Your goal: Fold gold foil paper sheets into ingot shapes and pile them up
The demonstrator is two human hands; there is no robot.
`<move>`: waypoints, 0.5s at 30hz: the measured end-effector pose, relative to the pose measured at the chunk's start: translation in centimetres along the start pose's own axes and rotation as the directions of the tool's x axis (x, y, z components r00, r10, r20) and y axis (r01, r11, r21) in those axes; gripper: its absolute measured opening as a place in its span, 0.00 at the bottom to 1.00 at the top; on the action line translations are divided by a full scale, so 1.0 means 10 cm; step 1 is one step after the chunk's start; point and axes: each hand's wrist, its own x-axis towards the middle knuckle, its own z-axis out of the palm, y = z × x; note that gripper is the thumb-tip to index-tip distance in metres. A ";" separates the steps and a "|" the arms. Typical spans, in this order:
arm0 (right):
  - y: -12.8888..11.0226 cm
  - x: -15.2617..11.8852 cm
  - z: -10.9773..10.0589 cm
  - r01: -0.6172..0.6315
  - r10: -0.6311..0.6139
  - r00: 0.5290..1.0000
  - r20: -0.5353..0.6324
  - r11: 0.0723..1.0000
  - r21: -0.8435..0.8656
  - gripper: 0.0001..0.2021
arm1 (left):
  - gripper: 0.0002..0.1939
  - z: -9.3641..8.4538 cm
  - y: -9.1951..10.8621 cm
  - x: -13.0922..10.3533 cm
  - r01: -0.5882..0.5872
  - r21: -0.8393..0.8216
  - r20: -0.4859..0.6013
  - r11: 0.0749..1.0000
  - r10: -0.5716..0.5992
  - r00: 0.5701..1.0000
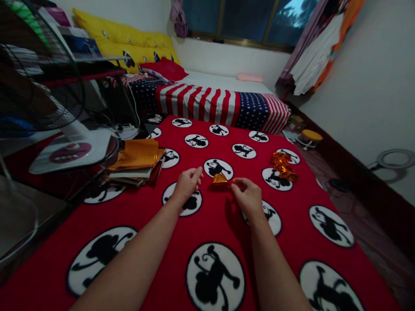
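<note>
A small folded piece of gold foil paper (220,179) is held by its right end between the thumb and fingers of my right hand (248,193), just above the red blanket (145,255). To the left of the foil, my left hand (189,185) is apart from it, fingers curled together with nothing visible in them. A stack of gold foil sheets (138,154) lies left of my left hand, with paler sheets beneath. Several shiny crumpled or folded gold foil pieces (282,166) rest in a heap beyond my right hand, to the right.
At the left stand a fan (69,138) and a shelf (94,65) with things on it. A bed with a flag-patterned cover (207,103) is against the far wall. Along the right wall are a small yellow stool (309,135) and a ring light (395,159).
</note>
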 end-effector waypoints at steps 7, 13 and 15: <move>0.15 -0.01 -0.05 -0.095 0.098 0.993 -0.073 0.995 0.044 0.13 | 0.26 0.00 -0.02 0.01 0.024 -0.032 -0.032 0.999 -0.025 0.999; 0.13 -0.07 0.03 0.057 -0.057 0.998 -0.003 0.998 -0.018 0.15 | 0.19 0.01 0.07 -0.06 -0.157 0.201 0.145 0.967 0.129 0.981; 0.11 -0.07 0.06 0.083 -0.083 0.996 -0.006 0.996 -0.044 0.14 | 0.17 0.02 0.07 -0.08 -0.214 0.283 0.202 0.935 0.160 0.966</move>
